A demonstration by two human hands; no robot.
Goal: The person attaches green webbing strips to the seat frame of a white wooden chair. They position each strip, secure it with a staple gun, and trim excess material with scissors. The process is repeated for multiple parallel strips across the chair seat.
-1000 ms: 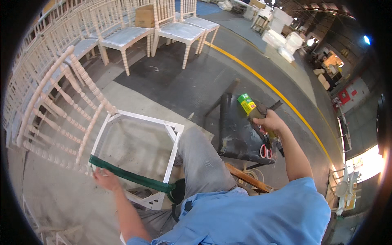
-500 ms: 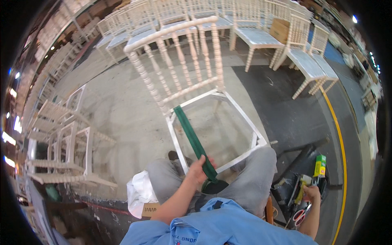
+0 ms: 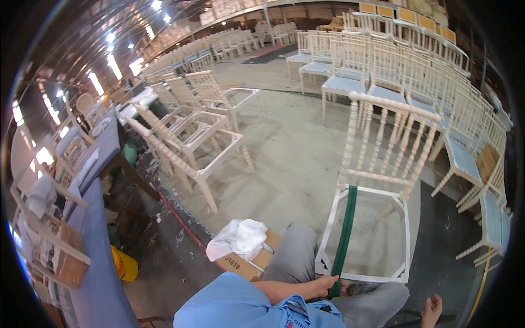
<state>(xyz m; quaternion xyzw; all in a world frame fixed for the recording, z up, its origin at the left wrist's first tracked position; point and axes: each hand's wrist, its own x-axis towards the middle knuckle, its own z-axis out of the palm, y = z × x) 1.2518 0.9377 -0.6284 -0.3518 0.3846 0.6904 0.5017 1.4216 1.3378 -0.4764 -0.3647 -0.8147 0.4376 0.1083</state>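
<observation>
A white wooden chair stands upright before my knees, with a spindle back and an open seat frame. One green webbing strap runs from the rear of the seat frame over its front rail, near the left side. My left hand grips the strap close to the front rail, and the strap's lower end is hidden by the hand and my legs. Off to the right, my right hand is raised beside my knee at the lower edge. Its fingers are apart and nothing shows in them.
At my left lies a cardboard box with a white plastic bag on it. Several unfinished chairs stand left of the middle. A blue-covered bench, a yellow bucket and rows of white chairs surround the area.
The view has swung to the left. My right hand has come away from the tools on the right and is now open. My left hand still grips the green strap.
</observation>
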